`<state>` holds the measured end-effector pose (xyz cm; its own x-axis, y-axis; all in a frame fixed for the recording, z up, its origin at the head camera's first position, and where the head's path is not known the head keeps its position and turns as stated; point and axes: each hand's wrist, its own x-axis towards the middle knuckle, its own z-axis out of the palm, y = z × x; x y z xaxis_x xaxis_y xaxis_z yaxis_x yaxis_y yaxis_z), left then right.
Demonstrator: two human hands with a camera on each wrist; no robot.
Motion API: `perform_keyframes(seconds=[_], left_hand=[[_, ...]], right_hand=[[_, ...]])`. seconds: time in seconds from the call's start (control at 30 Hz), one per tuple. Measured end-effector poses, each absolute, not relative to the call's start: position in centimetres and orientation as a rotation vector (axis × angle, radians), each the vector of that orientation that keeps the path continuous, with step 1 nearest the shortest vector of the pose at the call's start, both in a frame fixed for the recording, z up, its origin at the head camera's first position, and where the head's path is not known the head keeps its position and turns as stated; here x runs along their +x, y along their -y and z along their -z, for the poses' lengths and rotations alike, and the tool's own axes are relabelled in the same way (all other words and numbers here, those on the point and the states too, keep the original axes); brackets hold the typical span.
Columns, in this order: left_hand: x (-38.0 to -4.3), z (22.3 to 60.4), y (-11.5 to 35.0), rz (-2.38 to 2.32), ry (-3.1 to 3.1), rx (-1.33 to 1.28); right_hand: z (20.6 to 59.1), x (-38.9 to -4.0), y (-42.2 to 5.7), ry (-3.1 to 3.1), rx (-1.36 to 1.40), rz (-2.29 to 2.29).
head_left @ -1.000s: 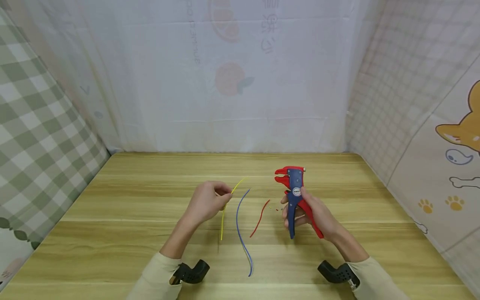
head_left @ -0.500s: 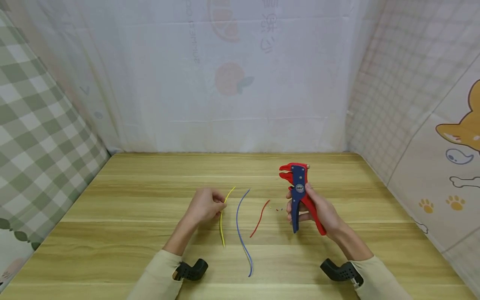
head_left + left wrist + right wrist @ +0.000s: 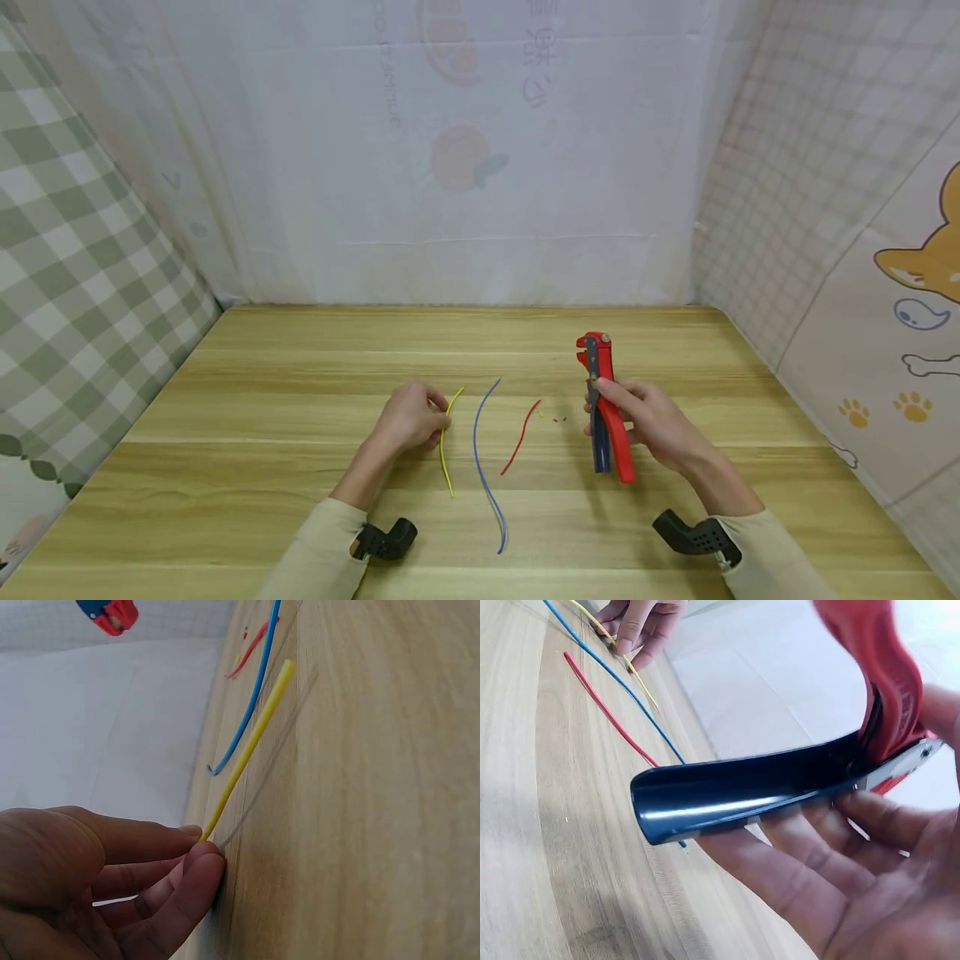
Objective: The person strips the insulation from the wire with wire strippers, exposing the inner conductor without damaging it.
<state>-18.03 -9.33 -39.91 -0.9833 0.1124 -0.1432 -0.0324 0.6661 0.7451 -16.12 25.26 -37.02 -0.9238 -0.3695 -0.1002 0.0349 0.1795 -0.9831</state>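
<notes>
Thumb and fingertips of my left hand pinch a yellow wire close over the wooden table. In the left wrist view, the yellow wire slants up from the fingertips, its shadow on the wood beside it. My right hand grips a red and blue wire stripper above the table, turned nearly edge-on, its nose pointing away from me. The right wrist view has its blue handle lying across the fingers, apart from the red handle. The thumb is partly hidden there.
A long blue wire lies curved between the hands, and a shorter red wire lies right of it. Tiny cut bits are scattered near the stripper. A white cloth wall stands behind the wooden table.
My left hand has brought the yellow wire down and slightly toward me, closer to the table. The wire stripper has shifted right and rotated from broadside to nearly edge-on.
</notes>
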Motion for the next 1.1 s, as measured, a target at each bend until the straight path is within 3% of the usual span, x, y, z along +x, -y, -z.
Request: perform_keyframes(seconds=[0.43,1.1], left_hand=[[-18.1,39.8,9.5,-1.100,-2.773,0.065],[-18.2,39.1,10.0,-1.058,-2.876,0.103]], right_hand=[[37.3,-16.5,-25.5,-2.644,0.066,1.439],[38.9,-16.2,-25.4,-3.085,0.023,0.600]])
